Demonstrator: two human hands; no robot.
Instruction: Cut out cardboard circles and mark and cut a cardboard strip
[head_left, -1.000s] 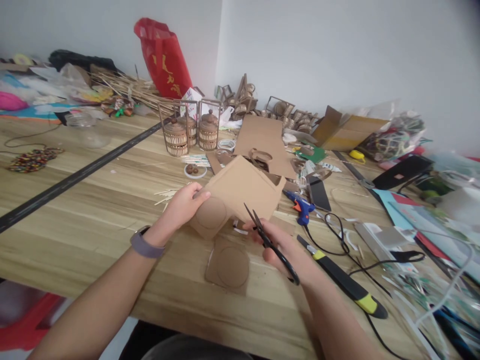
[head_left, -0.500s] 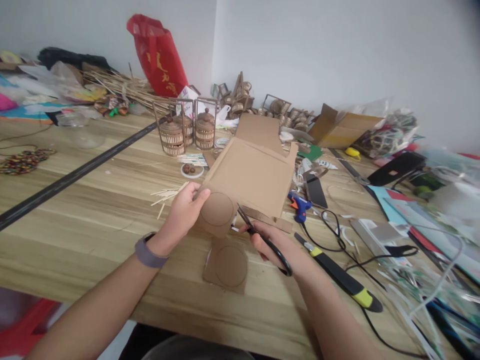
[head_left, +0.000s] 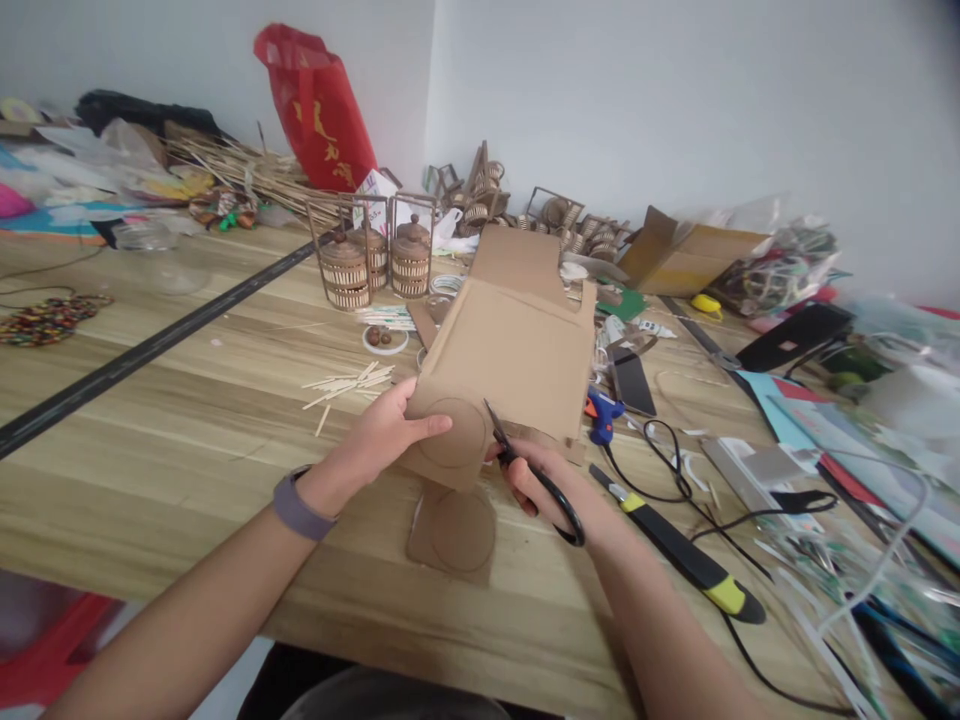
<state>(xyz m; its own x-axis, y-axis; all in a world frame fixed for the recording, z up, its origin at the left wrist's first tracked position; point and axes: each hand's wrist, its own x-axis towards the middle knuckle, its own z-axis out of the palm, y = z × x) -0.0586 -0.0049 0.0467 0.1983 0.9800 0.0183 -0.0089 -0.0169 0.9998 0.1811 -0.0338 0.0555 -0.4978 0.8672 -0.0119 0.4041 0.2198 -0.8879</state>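
Note:
My left hand (head_left: 390, 430) grips the left edge of a large cardboard sheet (head_left: 517, 350), its thumb lying on top near a drawn circle. In my right hand (head_left: 536, 475) is a pair of black-handled scissors (head_left: 551, 490). Their blades lie at the sheet's near part, just right of the circle; how far apart the blades are is hard to see. Below the sheet, a smaller cardboard square (head_left: 454, 535) with another drawn circle rests on the table, partly covered by the sheet's near edge.
A yellow-black utility knife (head_left: 682, 545) and a blue glue gun (head_left: 604, 415) with its cord lie to the right. Thin wooden sticks (head_left: 349, 383) are scattered on the left. Small woven baskets (head_left: 345, 272) stand behind, near a red bag (head_left: 319, 115). Clutter fills the right side.
The cardboard sheet's near part has shifted slightly right and toward me, now overlapping the small square. My left thumb reaches further over the circle. The scissors stay close to the same place.

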